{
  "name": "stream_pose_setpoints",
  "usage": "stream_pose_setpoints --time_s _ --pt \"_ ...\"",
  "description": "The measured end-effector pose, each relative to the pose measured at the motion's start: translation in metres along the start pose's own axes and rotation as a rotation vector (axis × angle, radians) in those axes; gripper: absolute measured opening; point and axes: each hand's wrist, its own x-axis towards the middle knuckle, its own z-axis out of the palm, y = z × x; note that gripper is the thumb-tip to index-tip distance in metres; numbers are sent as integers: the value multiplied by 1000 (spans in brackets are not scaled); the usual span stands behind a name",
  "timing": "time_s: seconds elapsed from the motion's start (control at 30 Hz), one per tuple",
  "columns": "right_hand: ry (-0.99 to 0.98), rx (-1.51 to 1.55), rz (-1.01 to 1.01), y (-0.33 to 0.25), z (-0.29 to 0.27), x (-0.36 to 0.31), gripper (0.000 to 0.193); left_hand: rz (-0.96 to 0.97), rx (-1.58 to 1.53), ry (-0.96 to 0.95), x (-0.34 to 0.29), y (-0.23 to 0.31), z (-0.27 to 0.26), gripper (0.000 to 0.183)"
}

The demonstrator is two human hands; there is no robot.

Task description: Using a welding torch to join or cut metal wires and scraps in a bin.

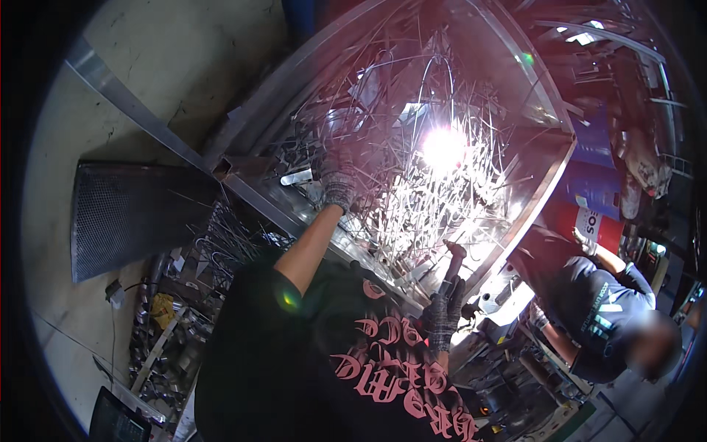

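Note:
My left hand [339, 182], in a grey knitted glove, reaches over the edge of a large metal bin [269, 195] into scrap. Its fingers blur into haze and metal strips, so their grip does not show. My right hand [443, 308], gloved too, is closed round a dark-handled tool [454, 259]. That tool points into the bin; its exact kind is unclear. Beyond its tip, a blinding white glare [444, 147] washes out part of the picture. Thin wires and curled metal strips [401, 210] fill the bin around the glare and between my hands.
A co-worker [600, 302] in a dark shirt stands at the right, near blue drums [593, 140] and a red drum [585, 221]. Left of the bin are a perforated dark panel [136, 217] and a long metal strip [132, 103]. More scrap [173, 331] lies lower left.

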Motion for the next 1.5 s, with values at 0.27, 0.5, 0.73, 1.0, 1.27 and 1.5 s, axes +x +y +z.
stream_pose_setpoints --time_s 0.27,0.5,0.73,1.0,1.27,1.5 --pt "1 247 92 25 -8 9 75 -84 151 -246 -38 -6 -28 48" --pt "37 292 69 40 -33 5 77 -181 -380 -109 -59 91 -102 37" --pt "-116 308 98 42 -36 31 77 -313 -1417 315 -71 -76 -361 44" --pt "-333 196 -50 33 -41 84 74 -541 629 317 -331 -242 -363 42" --pt "-576 -11 -22 -7 -1 66 75 -1101 598 -394 -415 -282 -377 62" --pt "-341 138 78 19 -47 35 74 -389 1010 -340 -265 -153 -296 35"
